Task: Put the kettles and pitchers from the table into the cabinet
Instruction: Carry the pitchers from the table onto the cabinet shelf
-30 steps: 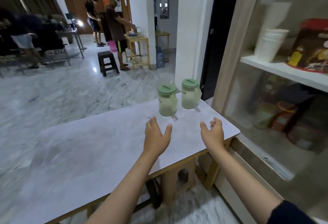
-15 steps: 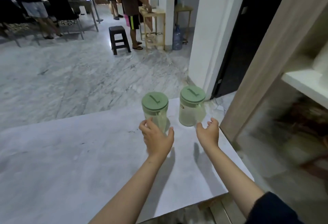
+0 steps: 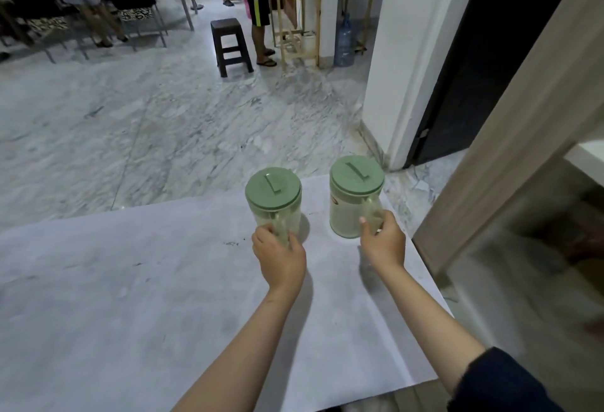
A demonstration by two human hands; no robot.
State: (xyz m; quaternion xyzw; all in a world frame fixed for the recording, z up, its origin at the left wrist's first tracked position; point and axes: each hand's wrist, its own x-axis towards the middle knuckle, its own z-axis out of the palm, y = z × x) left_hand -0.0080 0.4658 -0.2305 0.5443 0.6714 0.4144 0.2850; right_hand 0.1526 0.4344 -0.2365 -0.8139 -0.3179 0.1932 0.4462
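I am seeing two clear pitchers with green lids standing upright side by side, slightly apart, near the far right corner of the pale marble-patterned bench (image 3: 130, 297). My left hand (image 3: 280, 256) is wrapping its fingers (image 3: 261, 237) around the handle of the left pitcher (image 3: 274, 201), gripping it on the near side. My right hand (image 3: 383, 241) is closing its fingers (image 3: 365, 227) around the handle of the right pitcher (image 3: 354, 196), which is facing me. Both pitchers are resting on the bench. The cabinet (image 3: 510, 156) is standing just to the right of the bench, its wooden frame edge running diagonally; its inside is blurred. A dark stool (image 3: 231, 45) is standing well beyond on the marble floor.
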